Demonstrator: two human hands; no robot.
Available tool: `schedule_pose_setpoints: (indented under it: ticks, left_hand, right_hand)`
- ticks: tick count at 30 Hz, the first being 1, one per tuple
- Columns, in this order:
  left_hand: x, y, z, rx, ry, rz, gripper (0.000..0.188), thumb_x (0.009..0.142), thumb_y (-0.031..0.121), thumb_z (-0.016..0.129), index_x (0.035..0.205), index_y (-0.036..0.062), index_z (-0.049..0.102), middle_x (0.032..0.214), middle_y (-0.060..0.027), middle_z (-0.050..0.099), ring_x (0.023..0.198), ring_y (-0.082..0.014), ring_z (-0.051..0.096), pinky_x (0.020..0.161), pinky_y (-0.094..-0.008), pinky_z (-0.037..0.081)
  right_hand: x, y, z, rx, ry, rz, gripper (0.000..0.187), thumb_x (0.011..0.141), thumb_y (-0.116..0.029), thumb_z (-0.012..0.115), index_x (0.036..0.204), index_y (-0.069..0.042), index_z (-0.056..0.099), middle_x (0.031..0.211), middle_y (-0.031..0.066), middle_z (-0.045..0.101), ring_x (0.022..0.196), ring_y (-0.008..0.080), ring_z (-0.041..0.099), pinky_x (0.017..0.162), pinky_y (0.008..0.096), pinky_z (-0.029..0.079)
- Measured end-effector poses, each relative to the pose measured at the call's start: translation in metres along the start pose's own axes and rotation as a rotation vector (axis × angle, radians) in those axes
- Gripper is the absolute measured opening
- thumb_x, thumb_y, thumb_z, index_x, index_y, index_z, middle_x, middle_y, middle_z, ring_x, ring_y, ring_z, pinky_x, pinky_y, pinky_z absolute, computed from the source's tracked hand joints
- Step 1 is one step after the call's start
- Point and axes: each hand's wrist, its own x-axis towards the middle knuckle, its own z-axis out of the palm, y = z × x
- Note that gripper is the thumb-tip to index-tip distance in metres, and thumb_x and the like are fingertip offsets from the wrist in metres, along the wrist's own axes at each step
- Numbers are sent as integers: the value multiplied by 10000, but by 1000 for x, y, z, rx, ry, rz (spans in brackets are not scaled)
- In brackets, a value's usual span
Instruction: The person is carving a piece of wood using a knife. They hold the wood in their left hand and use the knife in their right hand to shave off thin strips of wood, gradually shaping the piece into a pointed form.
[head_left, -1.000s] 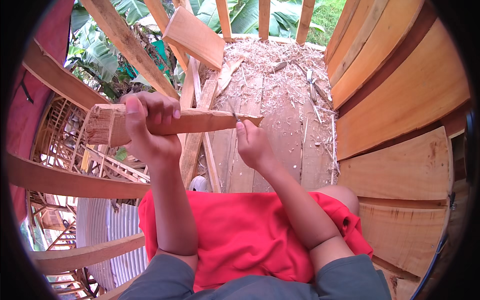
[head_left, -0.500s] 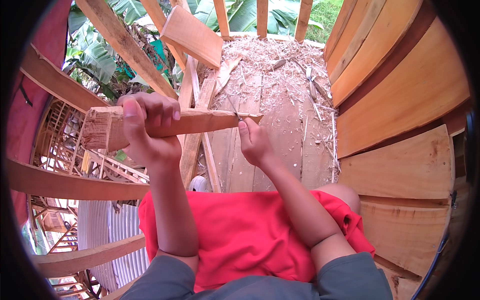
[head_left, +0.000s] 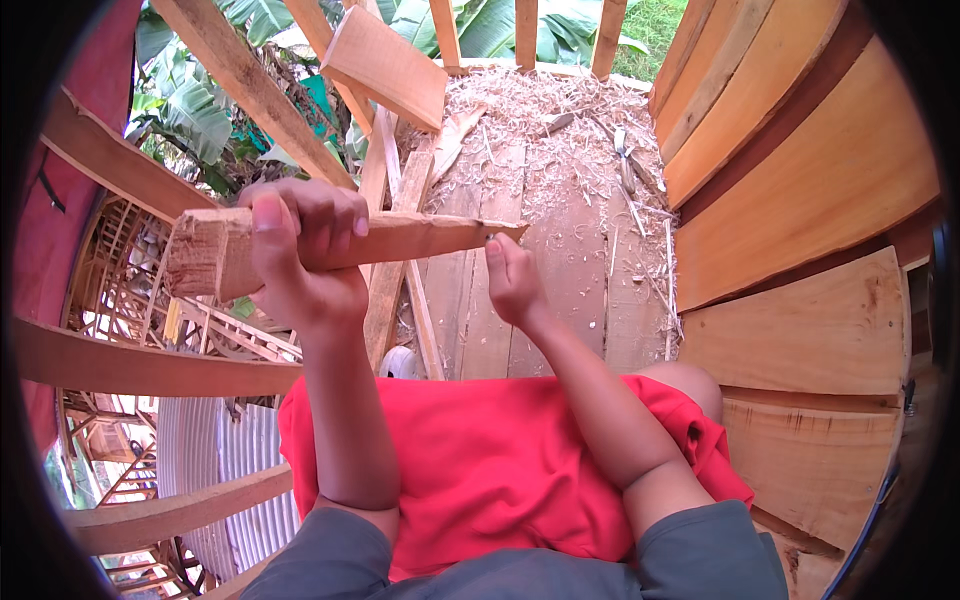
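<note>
My left hand [head_left: 310, 235] is wrapped round the thick, blocky part of a piece of wood [head_left: 415, 238], holding it crosswise in front of me above my lap. The wood narrows to a point at its right end. Close by that point, my right hand [head_left: 515, 278] is closed in a fist with the thumb up, just below the wood's lower edge. It grips a thin, dark-bladed knife, which shows in the earlier picture; now the blade is almost wholly hidden by the hand and the wood.
Curly shavings [head_left: 560, 110] cover the far part of the plank floor [head_left: 560, 320]. A thick board [head_left: 385, 65] leans at the far left near narrow battens [head_left: 395, 290]. Wide planks [head_left: 800, 190] stand along the right. A pale-ended tool [head_left: 622, 150] lies among the shavings. Red cloth [head_left: 480, 460] covers my lap.
My right hand has shifted slightly right and down along the wood's pointed end, and the blade that stuck up past the wood is no longer visible there. My left hand barely moves.
</note>
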Motion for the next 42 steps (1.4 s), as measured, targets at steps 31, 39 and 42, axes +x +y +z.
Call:
schedule_pose_setpoints:
  ticks: [31, 39, 42]
  left_hand:
    - [1, -5, -2, -60, -144, 10, 334, 960, 346, 514, 752, 144, 349, 626, 21, 288, 562, -117, 318, 559, -302, 335]
    - [3, -6, -16, -77, 25, 2, 344, 938, 327, 547, 735, 135, 346, 600, 7, 314, 543, -128, 339, 541, -305, 350]
    - [7, -6, 3, -58, 58, -24, 313, 952, 319, 521, 748, 148, 355, 631, 23, 284, 567, -115, 308, 583, -292, 326]
  right_hand:
    - [9, -5, -8, -14, 5, 48, 478, 1000, -325, 326, 821, 36, 581, 729, 263, 605, 746, 440, 605, 701, 508, 447]
    - [1, -43, -4, -34, -75, 66, 462, 1005, -337, 352, 791, 27, 538, 727, 260, 587, 747, 412, 595, 667, 480, 420]
    - [11, 45, -14, -73, 33, 223, 432, 1004, -325, 373, 799, 22, 530, 724, 262, 582, 746, 420, 589, 653, 481, 416]
